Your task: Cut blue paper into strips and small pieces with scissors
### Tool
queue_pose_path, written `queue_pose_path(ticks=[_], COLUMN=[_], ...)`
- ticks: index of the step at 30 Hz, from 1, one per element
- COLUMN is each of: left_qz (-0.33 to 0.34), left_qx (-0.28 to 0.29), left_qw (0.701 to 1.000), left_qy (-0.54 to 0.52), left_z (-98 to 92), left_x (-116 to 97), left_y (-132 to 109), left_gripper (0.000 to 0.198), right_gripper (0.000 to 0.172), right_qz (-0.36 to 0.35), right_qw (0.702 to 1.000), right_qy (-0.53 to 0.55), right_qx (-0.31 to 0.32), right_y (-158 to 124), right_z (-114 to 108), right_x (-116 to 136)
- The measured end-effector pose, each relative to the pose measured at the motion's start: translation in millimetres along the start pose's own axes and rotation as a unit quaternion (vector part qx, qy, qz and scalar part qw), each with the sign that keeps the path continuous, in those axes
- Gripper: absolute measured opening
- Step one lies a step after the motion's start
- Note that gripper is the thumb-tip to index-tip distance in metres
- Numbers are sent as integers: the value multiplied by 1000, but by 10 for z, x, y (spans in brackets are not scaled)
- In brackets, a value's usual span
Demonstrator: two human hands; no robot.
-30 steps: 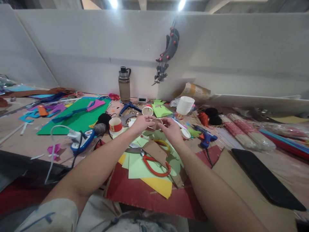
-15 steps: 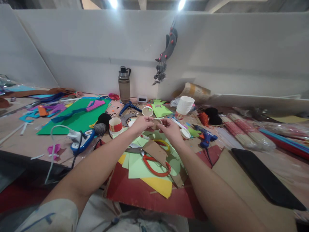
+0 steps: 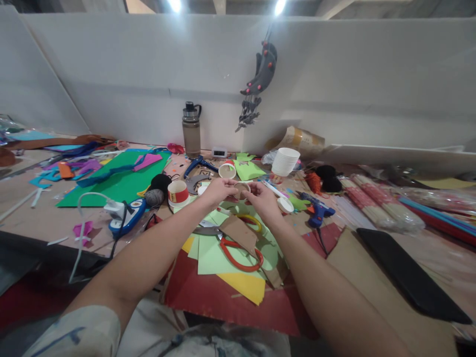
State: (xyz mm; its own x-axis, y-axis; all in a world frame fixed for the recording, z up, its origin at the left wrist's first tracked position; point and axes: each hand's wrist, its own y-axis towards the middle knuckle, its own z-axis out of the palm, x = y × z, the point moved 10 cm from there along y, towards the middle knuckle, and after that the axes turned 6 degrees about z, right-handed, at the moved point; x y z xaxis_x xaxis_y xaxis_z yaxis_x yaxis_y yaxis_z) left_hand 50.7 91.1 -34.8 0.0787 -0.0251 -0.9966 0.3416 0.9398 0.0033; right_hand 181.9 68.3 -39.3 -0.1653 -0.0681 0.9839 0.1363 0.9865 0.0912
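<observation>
Pinching a small round brown piece (image 3: 243,190) between them over the cluttered table (image 3: 55,225), left hand (image 3: 222,193) and right hand (image 3: 262,199) hold its opposite sides, fingertips drawn close on the edge. From where I stand it looks like thin card or paper, so probably light, fairly stiff, not slippery but easily creased; best taken by the rim, lightly. Yellowish marking on the red-and-white cup (image 3: 178,192) too small to read, same for the little clock's display (image 3: 219,152); no brand legible.
</observation>
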Motion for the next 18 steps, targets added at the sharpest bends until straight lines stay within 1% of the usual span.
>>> queue_pose_path(ticks=[5, 10, 14, 16, 18], left_qz=[7, 38, 53, 52, 43], left_qx=[11, 14, 27, 23, 13], left_qw=[1000, 999, 997, 997, 997], left_qy=[9, 36, 57, 61, 61], left_z=[29, 16, 14, 0, -17], left_x=[-15, -39, -35, -26, -13], left_y=[-7, 2, 24, 33, 36], left_gripper=[23, 28, 27, 27, 26], right_gripper=[26, 26, 28, 30, 38], right_qz=[-1, -15, -17, -15, -28], right_qw=[1000, 1000, 1000, 1000, 999], right_qy=[9, 3, 1, 0, -24], right_qx=[-1, -20, -14, -14, -35], right_y=[2, 7, 13, 8, -16], right_z=[-5, -45, -25, -22, -62], right_x=[8, 30, 21, 23, 74])
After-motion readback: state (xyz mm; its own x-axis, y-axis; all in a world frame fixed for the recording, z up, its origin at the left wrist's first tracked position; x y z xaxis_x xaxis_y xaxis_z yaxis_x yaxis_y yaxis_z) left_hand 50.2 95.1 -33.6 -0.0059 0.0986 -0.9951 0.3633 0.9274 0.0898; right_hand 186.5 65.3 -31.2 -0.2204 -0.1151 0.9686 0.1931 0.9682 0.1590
